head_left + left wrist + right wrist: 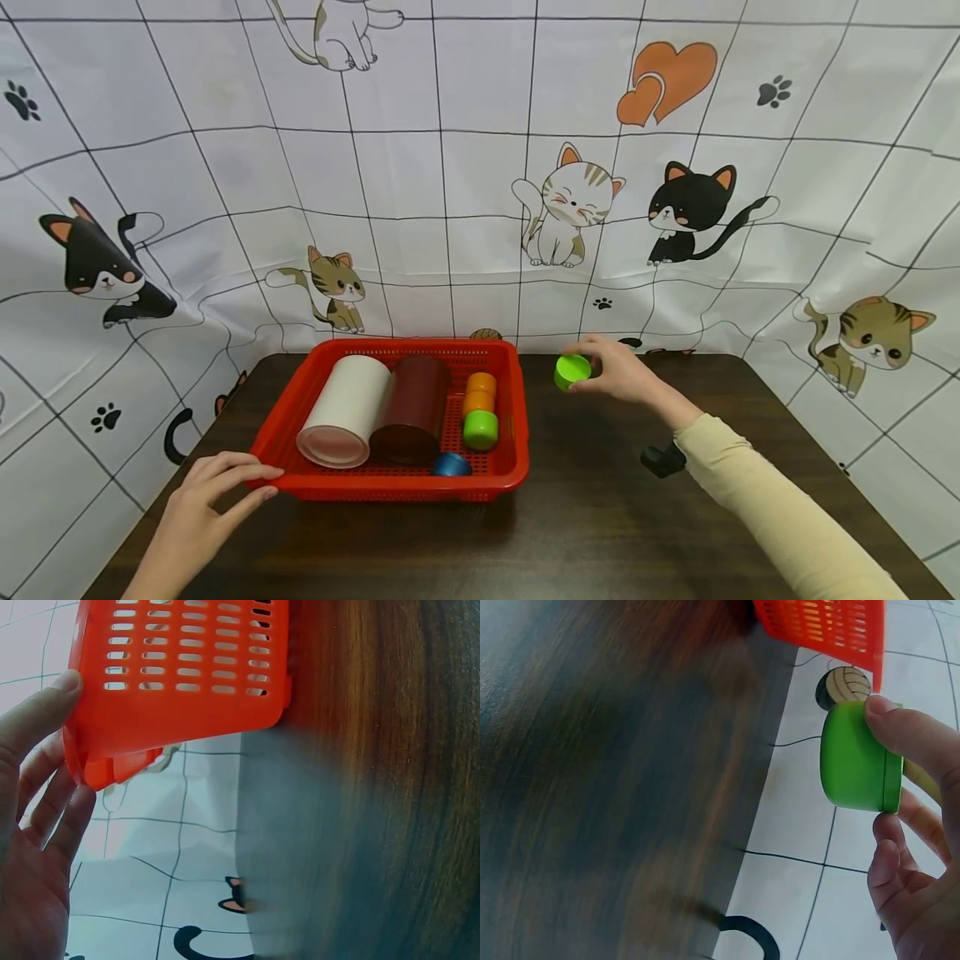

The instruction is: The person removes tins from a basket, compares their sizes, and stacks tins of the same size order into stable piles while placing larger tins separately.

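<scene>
My right hand (618, 371) pinches a small round green container (573, 372) between thumb and fingers, to the right of a red plastic basket (517, 433). In the right wrist view the green container (859, 756) shows a smooth side with a seam near one end. At the basket's near left corner, my left hand (213, 508) grips the rim, with the thumb on one side and fingertips on the other in the left wrist view. Inside the basket lie a white cylinder (348, 400), a dark brown cylinder (416, 400), an orange piece (480, 392), another green container (481, 431) and a blue round piece (452, 465).
The basket stands on a dark wooden table (585, 517). A small black object (663, 459) lies on the table beside the right forearm. Behind and at both sides hangs a white sheet (480, 183) with grid lines and printed cats.
</scene>
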Motion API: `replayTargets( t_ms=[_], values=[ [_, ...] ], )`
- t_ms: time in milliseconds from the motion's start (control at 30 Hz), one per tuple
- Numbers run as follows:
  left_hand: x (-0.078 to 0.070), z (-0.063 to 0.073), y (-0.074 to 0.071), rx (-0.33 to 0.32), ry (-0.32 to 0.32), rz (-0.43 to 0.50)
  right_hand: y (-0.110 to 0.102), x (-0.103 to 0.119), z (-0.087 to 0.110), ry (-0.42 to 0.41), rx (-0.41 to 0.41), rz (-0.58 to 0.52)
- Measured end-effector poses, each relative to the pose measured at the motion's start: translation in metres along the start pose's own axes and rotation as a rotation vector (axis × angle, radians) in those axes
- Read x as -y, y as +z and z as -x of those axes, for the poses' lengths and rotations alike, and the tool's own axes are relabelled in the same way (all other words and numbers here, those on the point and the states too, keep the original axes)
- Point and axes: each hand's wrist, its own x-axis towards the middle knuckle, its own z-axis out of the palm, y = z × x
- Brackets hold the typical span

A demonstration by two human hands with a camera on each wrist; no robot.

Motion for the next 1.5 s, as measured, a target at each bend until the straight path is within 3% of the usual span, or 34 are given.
replayTargets(
  t_ms=[267, 567, 767, 1000, 1500],
  values=[
    [0.000, 0.002, 0.000, 0.015, -0.020, -0.025, 0.014, -0.009, 0.005, 0.030, 0.089, 0.009],
    [0.002, -0.001, 0.001, 0.001, 0.018, -0.007, 0.022, -0.017, 0.007, 0.053, 0.176, 0.005],
    [0.001, -0.002, 0.001, 0.011, 0.021, -0.023, 0.028, -0.024, 0.006, 0.014, 0.221, 0.018],
    [-0.001, -0.001, 0.000, 0.027, 0.011, -0.042, 0.032, -0.021, 0.004, -0.004, 0.288, -0.062],
    [0.001, -0.003, -0.002, 0.036, 0.014, -0.049, 0.033, -0.018, 0.006, -0.019, 0.331, -0.046]
  ],
)
